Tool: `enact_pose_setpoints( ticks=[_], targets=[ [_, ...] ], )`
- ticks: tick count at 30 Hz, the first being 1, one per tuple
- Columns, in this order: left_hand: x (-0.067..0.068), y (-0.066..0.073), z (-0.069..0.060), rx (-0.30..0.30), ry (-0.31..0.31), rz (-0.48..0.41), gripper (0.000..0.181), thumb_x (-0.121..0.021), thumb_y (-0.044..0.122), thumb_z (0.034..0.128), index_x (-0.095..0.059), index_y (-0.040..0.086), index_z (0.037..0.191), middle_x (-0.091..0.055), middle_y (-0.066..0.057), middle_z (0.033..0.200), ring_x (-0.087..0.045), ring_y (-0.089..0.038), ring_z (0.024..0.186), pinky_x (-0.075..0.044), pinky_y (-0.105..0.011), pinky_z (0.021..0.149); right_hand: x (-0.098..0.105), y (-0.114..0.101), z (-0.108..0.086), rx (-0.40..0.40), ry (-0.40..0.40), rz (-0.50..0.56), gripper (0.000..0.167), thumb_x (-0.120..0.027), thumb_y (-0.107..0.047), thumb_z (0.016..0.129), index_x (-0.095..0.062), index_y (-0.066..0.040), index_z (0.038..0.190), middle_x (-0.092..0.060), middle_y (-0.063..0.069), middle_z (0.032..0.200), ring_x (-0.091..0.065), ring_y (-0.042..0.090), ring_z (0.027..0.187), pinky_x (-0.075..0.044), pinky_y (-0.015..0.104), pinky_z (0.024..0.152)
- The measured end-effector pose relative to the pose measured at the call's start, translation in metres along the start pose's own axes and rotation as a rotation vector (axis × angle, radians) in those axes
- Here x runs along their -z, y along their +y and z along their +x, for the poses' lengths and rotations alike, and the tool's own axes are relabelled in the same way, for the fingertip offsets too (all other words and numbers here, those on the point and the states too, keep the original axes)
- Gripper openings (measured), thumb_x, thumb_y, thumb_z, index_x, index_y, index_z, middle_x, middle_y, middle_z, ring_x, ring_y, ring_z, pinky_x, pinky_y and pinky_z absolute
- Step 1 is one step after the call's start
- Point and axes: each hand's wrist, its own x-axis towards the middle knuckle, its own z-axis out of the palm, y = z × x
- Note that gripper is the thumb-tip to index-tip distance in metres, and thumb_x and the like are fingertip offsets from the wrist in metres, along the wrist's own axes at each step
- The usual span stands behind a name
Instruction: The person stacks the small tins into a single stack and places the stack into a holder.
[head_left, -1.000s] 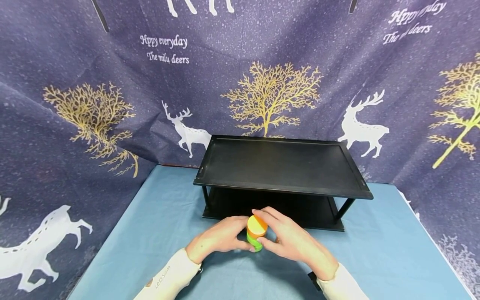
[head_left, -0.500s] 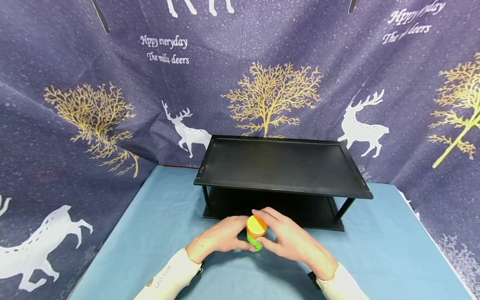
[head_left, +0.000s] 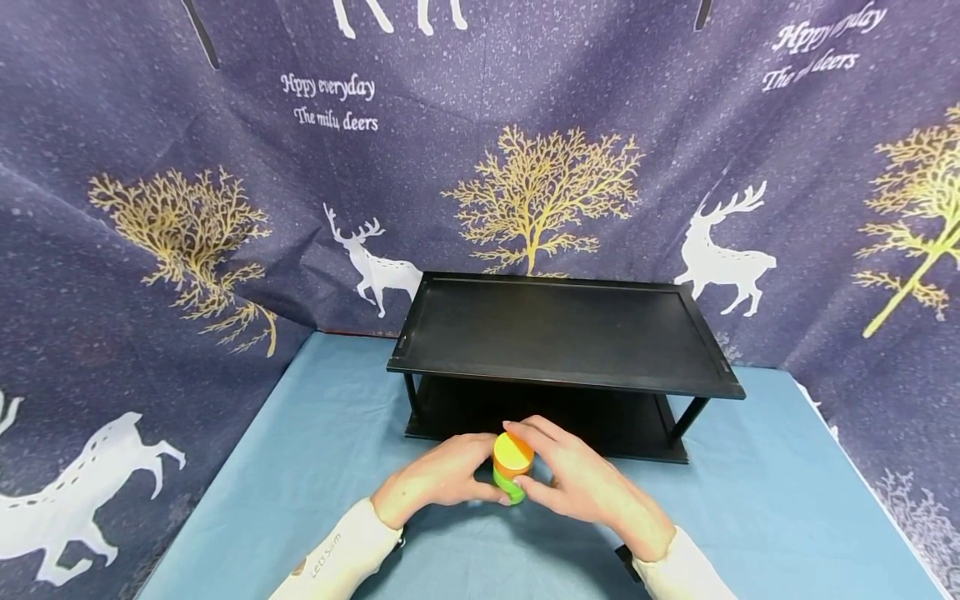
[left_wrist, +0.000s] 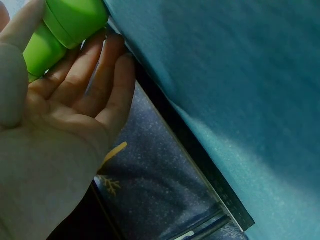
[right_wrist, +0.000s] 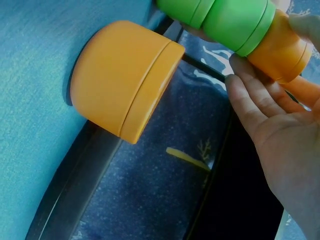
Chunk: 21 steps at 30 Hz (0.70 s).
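Note:
A small stack of cups stands on the blue cloth. An orange cup [head_left: 513, 454] with a yellow-looking top sits above green ones. My left hand [head_left: 438, 471] holds the lower green cup [left_wrist: 77, 17] between thumb and fingers; a second green cup [left_wrist: 42, 54] rests above it. From the other side, my right hand [head_left: 573, 475] pinches the upper orange cup [right_wrist: 280, 47], thumb in front and fingers behind. Beside that hand, a separate larger orange cup [right_wrist: 122, 80] shows in the right wrist view. The right hand mostly hides it from the head view.
Just behind the hands stands a black two-tier rack [head_left: 562, 333], its lower shelf [head_left: 630, 429] close to the fingers. Blue cloth [head_left: 300, 442] covers the table. A dark curtain [head_left: 247, 275] printed with deer and trees hangs around the back and sides.

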Motion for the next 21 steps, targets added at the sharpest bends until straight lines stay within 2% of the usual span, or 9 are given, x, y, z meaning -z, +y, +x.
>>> enact_pose_setpoints(
  ticks=[8, 16, 18, 21],
  targets=[
    [0.0003, 0.0011, -0.0006, 0.001, 0.001, 0.001, 0.059, -0.084, 0.053, 0.0873, -0.063, 0.027, 0.135, -0.066, 0.018, 0.124, -0.062, -0.002, 0.108, -0.053, -0.027, 0.105, -0.0002, 0.0008, -0.0012, -0.013, -0.011, 0.018, 0.071, -0.081, -0.025, 0.095, -0.048, -0.015, 0.157, -0.058, -0.003, 0.139, -0.06, 0.01, 0.105, -0.061, 0.031, 0.09],
    [0.0002, 0.0018, -0.0011, 0.003, 0.006, 0.005, 0.057, -0.085, 0.051, 0.0875, -0.064, 0.027, 0.134, -0.066, 0.018, 0.121, -0.063, -0.006, 0.107, -0.053, -0.027, 0.103, 0.0023, 0.0004, -0.0033, -0.047, -0.017, 0.037, 0.078, -0.083, -0.027, 0.094, -0.044, -0.018, 0.161, -0.057, -0.004, 0.141, -0.06, 0.012, 0.103, -0.057, 0.019, 0.07],
    [0.0003, 0.0016, -0.0011, 0.002, 0.007, 0.004, 0.057, -0.085, 0.051, 0.0876, -0.064, 0.027, 0.134, -0.066, 0.018, 0.121, -0.064, -0.007, 0.107, -0.053, -0.028, 0.103, 0.0031, 0.0001, -0.0034, -0.05, -0.017, 0.03, 0.079, -0.083, -0.028, 0.093, -0.044, -0.019, 0.161, -0.057, -0.005, 0.141, -0.06, 0.011, 0.104, -0.057, 0.02, 0.071],
    [0.0004, 0.001, -0.0011, -0.002, 0.008, 0.0, 0.057, -0.085, 0.052, 0.0877, -0.064, 0.027, 0.134, -0.067, 0.018, 0.121, -0.064, -0.006, 0.107, -0.053, -0.028, 0.103, 0.0047, -0.0004, -0.0039, -0.043, -0.012, 0.005, 0.08, -0.084, -0.031, 0.093, -0.044, -0.019, 0.161, -0.058, -0.006, 0.14, -0.062, 0.013, 0.106, -0.059, 0.024, 0.082]
  ],
)
